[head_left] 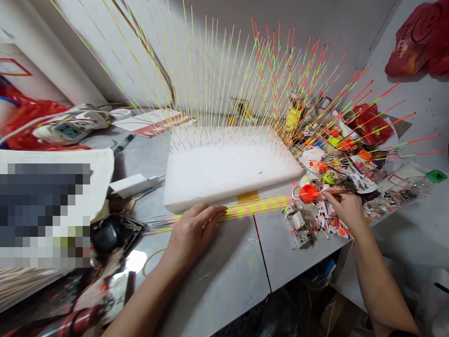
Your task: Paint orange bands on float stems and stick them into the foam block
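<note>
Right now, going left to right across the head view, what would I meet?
Power socket, left hand, orange dish, right hand, green cap. The thin rods show on both sides of the left hand, so I leave them out of the order.

The one view looks from the person's head, forward and down across the tabletop [220,285] to the far wall [315,18]; it sits near, the left hand [196,229] and right hand [345,208] at middle depth; its wide frame also reaches the right wall [431,100].
</note>
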Demonstrator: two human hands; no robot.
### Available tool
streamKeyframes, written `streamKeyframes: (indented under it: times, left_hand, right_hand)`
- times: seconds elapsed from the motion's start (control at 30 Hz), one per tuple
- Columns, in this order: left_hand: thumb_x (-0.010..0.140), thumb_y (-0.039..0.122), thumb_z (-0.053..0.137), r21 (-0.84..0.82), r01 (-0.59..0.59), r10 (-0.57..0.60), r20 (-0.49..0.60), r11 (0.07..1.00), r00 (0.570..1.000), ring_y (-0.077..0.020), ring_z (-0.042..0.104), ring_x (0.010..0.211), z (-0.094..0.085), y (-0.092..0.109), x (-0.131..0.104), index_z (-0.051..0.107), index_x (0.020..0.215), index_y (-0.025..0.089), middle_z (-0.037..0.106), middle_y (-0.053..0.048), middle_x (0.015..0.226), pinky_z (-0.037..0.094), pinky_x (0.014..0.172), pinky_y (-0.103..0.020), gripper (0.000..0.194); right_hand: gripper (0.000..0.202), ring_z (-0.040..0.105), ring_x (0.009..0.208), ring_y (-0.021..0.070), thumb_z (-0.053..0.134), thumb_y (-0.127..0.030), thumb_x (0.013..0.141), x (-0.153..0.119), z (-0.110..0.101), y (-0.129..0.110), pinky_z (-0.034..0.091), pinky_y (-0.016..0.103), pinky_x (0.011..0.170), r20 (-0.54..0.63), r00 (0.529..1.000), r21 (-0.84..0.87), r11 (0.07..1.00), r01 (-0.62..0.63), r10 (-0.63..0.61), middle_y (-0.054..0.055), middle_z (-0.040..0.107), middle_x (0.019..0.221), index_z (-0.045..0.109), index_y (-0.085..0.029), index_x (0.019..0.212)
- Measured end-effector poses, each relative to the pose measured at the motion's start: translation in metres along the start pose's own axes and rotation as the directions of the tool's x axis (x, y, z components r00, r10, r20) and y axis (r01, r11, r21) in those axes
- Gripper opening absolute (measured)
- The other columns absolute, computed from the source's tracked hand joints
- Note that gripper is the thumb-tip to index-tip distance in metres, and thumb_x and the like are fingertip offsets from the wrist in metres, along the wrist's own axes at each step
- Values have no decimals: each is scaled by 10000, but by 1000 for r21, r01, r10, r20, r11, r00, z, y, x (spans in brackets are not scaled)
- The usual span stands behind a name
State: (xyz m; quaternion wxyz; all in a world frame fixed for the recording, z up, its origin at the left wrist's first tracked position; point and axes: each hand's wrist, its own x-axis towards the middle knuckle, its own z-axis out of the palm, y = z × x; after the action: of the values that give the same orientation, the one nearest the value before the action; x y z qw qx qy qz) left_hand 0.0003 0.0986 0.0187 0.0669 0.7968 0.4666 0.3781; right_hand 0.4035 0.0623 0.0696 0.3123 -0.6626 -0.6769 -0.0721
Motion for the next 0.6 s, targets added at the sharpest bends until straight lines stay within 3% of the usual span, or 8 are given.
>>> streamKeyframes:
  times: [0.1,0.23,0.43,0.6]
  left_hand:
    - [985,415,429,-33,-9,9,5,999,1000,-177,663,773,1,3,-1,715,974,228,683,-29,816,515,709,-286,342]
    - [988,388,438,-43,-38,36,-34,998,999,-176,660,769,1,3,-1,719,1007,215,681,-33,810,515,699,-288,331]
    - [982,350,485,-23,-28,25,-96,999,995,-165,657,764,4,3,-2,687,942,218,700,-18,819,505,711,-281,245]
    - [988,321,465,-5,-24,23,-127,1000,992,-162,637,758,8,6,1,660,884,214,689,-17,786,493,715,-280,246]
  right_hand:
    - [432,729,807,240,491,-549,968,-2,-9,-3,548,321,717,37,999,8,1000,-18,17,74,770,914,764,-221,902]
    - [317,702,915,233,496,-460,987,-4,-17,-13,532,349,866,103,991,81,994,76,-85,52,754,990,737,-254,991]
    - [342,627,1086,254,410,-326,1025,-15,-29,-25,500,353,908,367,892,118,965,236,-263,64,707,1169,686,-265,1219]
    - [305,653,1038,244,443,-355,1021,-33,-37,-17,514,340,887,308,930,114,978,175,-202,57,718,1117,694,-275,1174]
